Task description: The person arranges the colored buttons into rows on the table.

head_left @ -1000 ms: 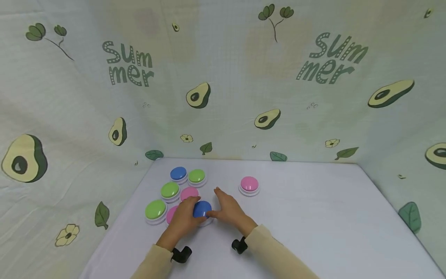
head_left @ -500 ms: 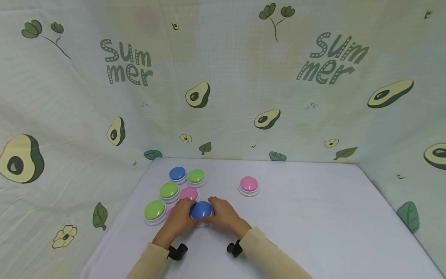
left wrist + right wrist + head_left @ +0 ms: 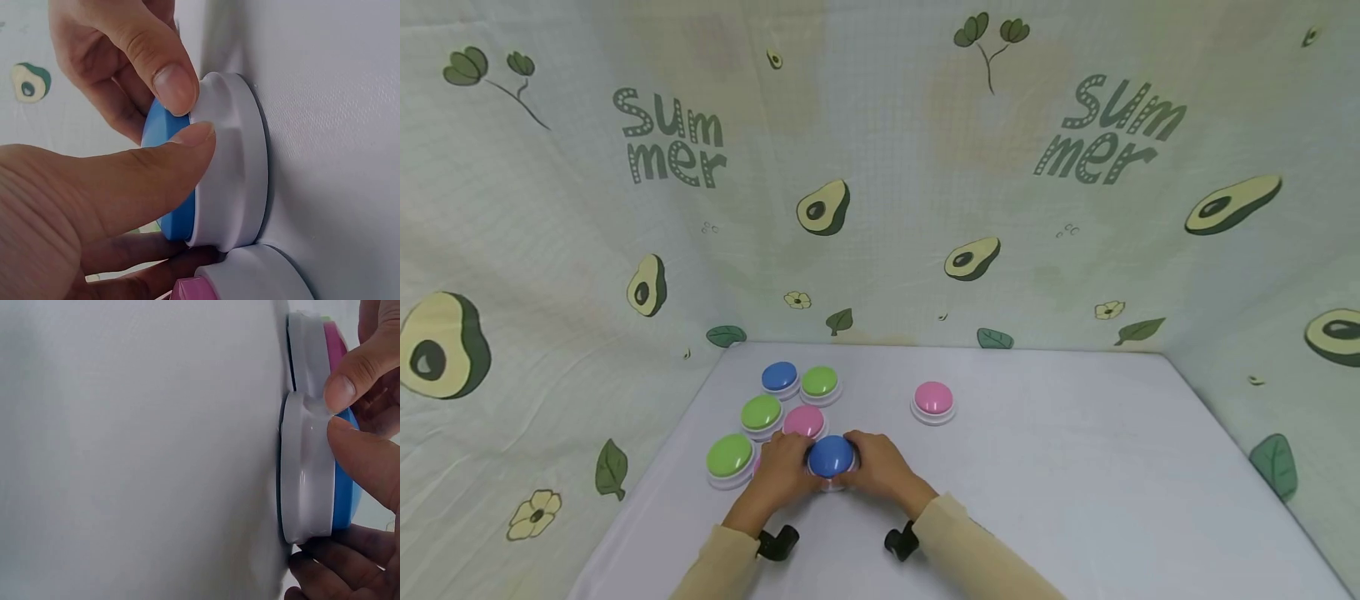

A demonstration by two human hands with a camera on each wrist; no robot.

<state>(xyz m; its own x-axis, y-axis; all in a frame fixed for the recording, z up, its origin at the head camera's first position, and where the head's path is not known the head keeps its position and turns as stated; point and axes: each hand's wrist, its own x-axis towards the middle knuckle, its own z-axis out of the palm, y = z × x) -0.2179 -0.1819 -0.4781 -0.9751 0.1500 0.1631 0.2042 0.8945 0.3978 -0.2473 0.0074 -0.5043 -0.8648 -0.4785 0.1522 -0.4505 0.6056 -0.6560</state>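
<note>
A push button with a blue dome [image 3: 831, 456] and a round white base [image 3: 228, 169] lies between my two hands. My left hand [image 3: 784, 472] grips its left side, the thumb across the dome's edge and the base. From the right, my right hand [image 3: 883, 471] holds it too, with the thumb [image 3: 362, 456] at the dome's rim. Both thumbs meet at the near side. The base appears to sit on the white table [image 3: 1060, 467]. A pink button [image 3: 194, 289] beside it is mostly hidden by my left hand in the head view.
Behind my left hand stand another pink button [image 3: 803, 421], several green buttons [image 3: 762, 412] and a second blue button [image 3: 779, 375]. One more pink button [image 3: 933, 398] is apart, farther right. A cloth with avocado prints [image 3: 880, 167] hangs behind the table.
My right hand has closed in from spread fingers to a grip on the blue button. My left hand has drawn its fingers to the button's side. The other buttons stay put.
</note>
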